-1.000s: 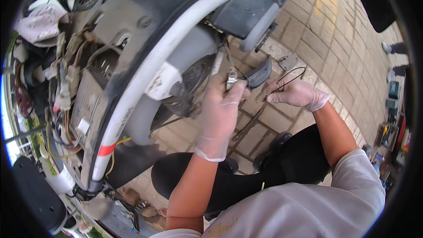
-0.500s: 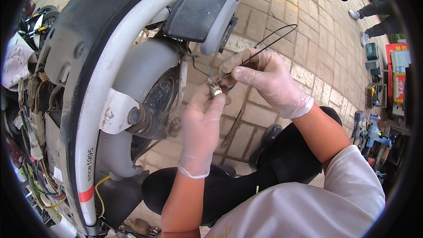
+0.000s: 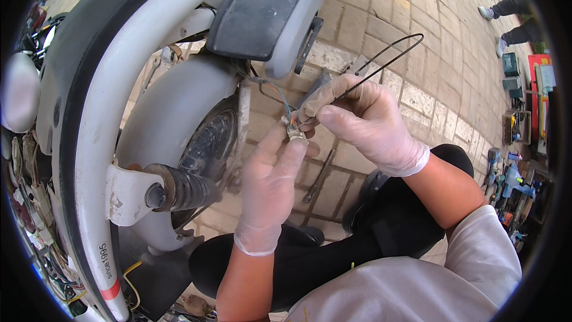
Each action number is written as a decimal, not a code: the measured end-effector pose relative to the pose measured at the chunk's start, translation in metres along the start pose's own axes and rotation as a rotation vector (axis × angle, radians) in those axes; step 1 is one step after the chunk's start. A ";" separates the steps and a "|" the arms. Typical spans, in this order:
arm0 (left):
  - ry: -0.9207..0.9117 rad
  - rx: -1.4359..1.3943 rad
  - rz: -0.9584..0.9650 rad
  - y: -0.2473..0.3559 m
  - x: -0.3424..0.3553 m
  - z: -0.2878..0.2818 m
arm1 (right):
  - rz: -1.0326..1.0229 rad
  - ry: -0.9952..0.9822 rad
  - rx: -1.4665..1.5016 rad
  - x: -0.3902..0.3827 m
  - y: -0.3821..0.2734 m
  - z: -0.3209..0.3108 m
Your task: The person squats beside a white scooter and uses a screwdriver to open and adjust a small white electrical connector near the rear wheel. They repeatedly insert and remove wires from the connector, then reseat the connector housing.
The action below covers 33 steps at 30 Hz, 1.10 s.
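My left hand [image 3: 268, 185], in a clear thin glove, pinches a small pale wiring connector [image 3: 295, 133] between thumb and fingers. Several thin coloured wires [image 3: 281, 94] run from it up toward the scooter's underside. Gloved as well, my right hand [image 3: 372, 119] is closed on a thin black wire tool [image 3: 387, 56], whose long bent loop stands out above the knuckles. The tool's lower end meets the connector's wire side; fingers partly hide its tip, so I cannot tell how deep it sits.
A scooter with a grey rear fender [image 3: 173, 101], white frame tube [image 3: 101, 107] and shock absorber [image 3: 190, 189] stands at left. A long thin tool [image 3: 320, 176] lies on the paving below my hands. Tools and boxes [image 3: 511, 173] lie at right; another person's legs [image 3: 512, 21] show far right.
My view has shifted, so the scooter appears farther left. Both hands keep their grips at the connector, with the black wire tool at a slightly changed angle.
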<state>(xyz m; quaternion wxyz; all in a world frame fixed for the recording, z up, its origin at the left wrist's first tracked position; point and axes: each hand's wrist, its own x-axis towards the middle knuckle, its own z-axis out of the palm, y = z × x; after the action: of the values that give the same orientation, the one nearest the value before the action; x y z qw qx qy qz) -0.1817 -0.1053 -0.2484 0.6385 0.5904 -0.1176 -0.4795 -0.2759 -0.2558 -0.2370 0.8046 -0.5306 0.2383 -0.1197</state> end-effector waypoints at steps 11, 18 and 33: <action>-0.021 -0.061 0.041 0.001 -0.003 -0.004 | -0.026 -0.029 0.004 0.000 -0.002 0.005; 0.000 0.017 0.026 0.009 -0.008 -0.005 | 0.026 -0.011 0.048 -0.004 -0.006 0.008; 0.022 -0.018 0.110 0.003 -0.009 0.002 | -0.240 0.024 0.038 -0.011 0.022 0.021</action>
<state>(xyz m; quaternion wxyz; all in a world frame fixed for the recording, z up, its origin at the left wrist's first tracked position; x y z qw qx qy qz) -0.1869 -0.1002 -0.2414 0.6705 0.5826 -0.1385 -0.4381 -0.2759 -0.2249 -0.2477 0.7914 -0.5385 0.1805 -0.2260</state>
